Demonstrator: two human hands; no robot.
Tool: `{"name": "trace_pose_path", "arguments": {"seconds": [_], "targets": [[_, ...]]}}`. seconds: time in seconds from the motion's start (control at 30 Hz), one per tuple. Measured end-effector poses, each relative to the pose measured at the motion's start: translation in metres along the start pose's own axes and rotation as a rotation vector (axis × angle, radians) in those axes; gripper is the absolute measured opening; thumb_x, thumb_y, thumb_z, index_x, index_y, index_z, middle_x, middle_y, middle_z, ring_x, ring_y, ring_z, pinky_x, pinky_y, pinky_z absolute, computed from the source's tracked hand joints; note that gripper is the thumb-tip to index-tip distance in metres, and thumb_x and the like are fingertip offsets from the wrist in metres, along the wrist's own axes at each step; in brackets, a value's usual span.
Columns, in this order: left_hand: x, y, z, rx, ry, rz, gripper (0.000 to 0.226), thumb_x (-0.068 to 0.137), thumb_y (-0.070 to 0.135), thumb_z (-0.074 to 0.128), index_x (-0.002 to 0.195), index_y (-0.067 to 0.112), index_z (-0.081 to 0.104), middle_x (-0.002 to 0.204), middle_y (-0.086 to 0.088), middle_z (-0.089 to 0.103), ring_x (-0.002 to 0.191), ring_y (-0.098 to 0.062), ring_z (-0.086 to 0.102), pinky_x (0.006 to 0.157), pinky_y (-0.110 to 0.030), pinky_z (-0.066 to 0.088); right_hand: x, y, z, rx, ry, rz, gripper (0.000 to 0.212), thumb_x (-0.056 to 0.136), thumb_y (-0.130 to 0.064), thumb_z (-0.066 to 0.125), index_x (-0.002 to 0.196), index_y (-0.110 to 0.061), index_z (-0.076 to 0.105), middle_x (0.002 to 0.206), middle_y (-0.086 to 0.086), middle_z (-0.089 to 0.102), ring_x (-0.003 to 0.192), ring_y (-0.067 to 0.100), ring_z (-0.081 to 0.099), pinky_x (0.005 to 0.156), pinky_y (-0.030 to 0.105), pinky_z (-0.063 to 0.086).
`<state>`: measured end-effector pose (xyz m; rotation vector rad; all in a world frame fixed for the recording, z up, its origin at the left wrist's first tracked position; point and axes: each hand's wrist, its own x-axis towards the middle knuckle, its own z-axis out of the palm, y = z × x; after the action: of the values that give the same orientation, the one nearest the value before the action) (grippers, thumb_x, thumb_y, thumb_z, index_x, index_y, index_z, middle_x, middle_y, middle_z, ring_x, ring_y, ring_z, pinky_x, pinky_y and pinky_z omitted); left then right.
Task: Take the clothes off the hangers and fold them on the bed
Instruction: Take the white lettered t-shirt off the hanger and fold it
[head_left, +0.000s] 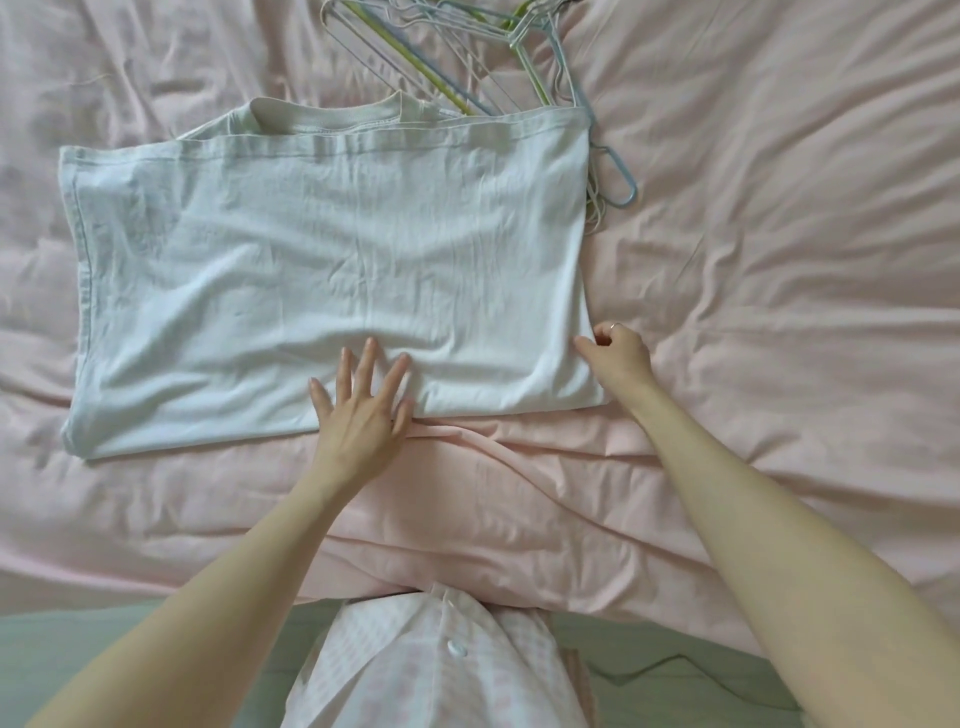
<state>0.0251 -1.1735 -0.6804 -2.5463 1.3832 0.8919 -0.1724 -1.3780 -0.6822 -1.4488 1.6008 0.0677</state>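
White t-shirt (322, 270) lies flat across the centre of the frame on the pink bed sheet (779, 234), folded into a rough rectangle with the sleeves tucked in. Ribbed collar sits at the upper edge, pointing to the top of the frame; stitched hem runs down the left side. Fabric is thin soft cotton with fine wrinkles all over and a faint bluish tint on the left part.

Left hand (358, 405) rests on the shirt's lower edge, centre of frame, palm down, fingers spread wide and straight. Right hand (618, 353) is at the shirt's lower right corner, fingers curled; it looks like it pinches the corner fabric, but the contact is hard to see. A ring shows on one finger.

Pile of thin hangers (467, 57) at the top centre: white, pale blue and lime green, tangled together, partly under the shirt's upper right edge. One blue hook sticks out on the right side.

Sheet is smooth, matte, heavily creased.
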Motion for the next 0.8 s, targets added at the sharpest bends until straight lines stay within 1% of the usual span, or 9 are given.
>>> {"name": "trace_pose_path", "arguments": {"seconds": [0.07,0.13,0.23,0.3,0.43,0.53,0.6,0.67,0.8], "targets": [[0.006,0.000,-0.003,0.007,-0.005,-0.001,0.051,0.101,0.037,0.027,0.150,0.034,0.013,0.159,-0.002,-0.009,0.145,-0.028,-0.012,0.109,-0.063,0.002,0.004,0.000,0.000,0.049,0.068,0.102,0.021,0.089,-0.023,0.056,0.071,-0.012,0.053,0.074,0.004,0.053,0.077,0.020,0.047,0.063,0.028,0.034],[0.012,-0.003,-0.005,0.012,-0.011,-0.008,0.052,0.101,0.038,0.026,0.150,0.034,0.010,0.159,-0.002,-0.012,0.145,-0.028,-0.014,0.109,-0.063,0.001,0.000,0.009,0.001,0.127,0.166,0.221,0.021,0.091,-0.026,0.050,0.081,-0.011,0.060,0.085,0.007,0.058,0.083,0.021,0.049,0.072,0.028,0.038],[0.015,-0.008,-0.003,0.059,-0.033,0.004,0.056,0.100,0.040,0.029,0.150,0.035,0.005,0.158,-0.002,-0.016,0.144,-0.029,-0.017,0.109,-0.064,0.001,-0.017,0.025,0.005,0.230,0.264,0.388,0.039,0.094,-0.041,0.044,0.093,-0.005,0.060,0.095,0.008,0.060,0.091,0.026,0.059,0.079,0.034,0.047],[0.014,-0.010,-0.001,0.082,-0.065,0.017,0.060,0.099,0.042,0.031,0.150,0.036,0.000,0.157,-0.001,-0.019,0.143,-0.028,-0.019,0.108,-0.064,-0.001,-0.028,0.028,0.012,0.542,0.215,0.511,0.047,0.093,-0.050,0.045,0.091,-0.006,0.058,0.098,0.010,0.063,0.095,0.028,0.064,0.081,0.038,0.054],[0.012,-0.013,0.001,0.093,-0.163,0.083,0.056,0.099,0.046,0.026,0.149,0.039,0.001,0.158,0.001,-0.015,0.143,-0.028,-0.019,0.108,-0.065,-0.003,-0.050,0.014,0.030,1.094,-0.027,0.671,0.059,0.091,-0.055,0.047,0.127,-0.009,0.046,0.116,0.013,0.052,0.117,0.026,0.052,0.090,0.033,0.045],[0.008,-0.017,-0.001,0.150,-0.183,0.192,0.059,0.093,0.058,0.011,0.149,0.040,0.007,0.159,0.004,-0.007,0.145,-0.027,-0.011,0.109,-0.063,0.002,-0.055,0.001,0.042,1.353,-0.043,0.684,0.049,0.088,-0.049,0.057,0.120,-0.012,0.052,0.115,0.007,0.055,0.112,0.024,0.055,0.082,0.035,0.048],[0.002,-0.025,-0.005,0.156,-0.159,0.279,0.077,0.078,0.061,-0.007,0.148,0.037,0.016,0.159,0.004,0.003,0.146,-0.025,-0.003,0.109,-0.061,0.007,-0.055,-0.008,0.045,1.401,-0.027,0.655,0.029,0.089,-0.042,0.059,0.101,-0.016,0.057,0.099,0.006,0.061,0.092,0.024,0.059,0.070,0.038,0.049],[-0.004,-0.038,-0.009,0.155,-0.130,0.304,0.081,0.076,0.057,-0.010,0.148,0.033,0.019,0.158,0.002,0.009,0.146,-0.025,0.002,0.109,-0.060,0.009,-0.056,-0.019,0.051,1.394,0.025,0.598,0.023,0.092,-0.036,0.055,0.104,-0.016,0.058,0.093,0.005,0.062,0.084,0.023,0.059,0.073,0.039,0.049],[-0.014,-0.076,-0.014,0.136,-0.086,0.150,0.052,0.100,0.044,0.018,0.150,0.033,0.012,0.159,0.001,0.000,0.146,-0.028,-0.009,0.109,-0.062,-0.004,-0.054,-0.034,0.062,1.006,0.366,0.370,0.032,0.095,-0.030,0.049,0.124,-0.016,0.054,0.118,0.004,0.062,0.105,0.020,0.059,0.089,0.038,0.051]]}}
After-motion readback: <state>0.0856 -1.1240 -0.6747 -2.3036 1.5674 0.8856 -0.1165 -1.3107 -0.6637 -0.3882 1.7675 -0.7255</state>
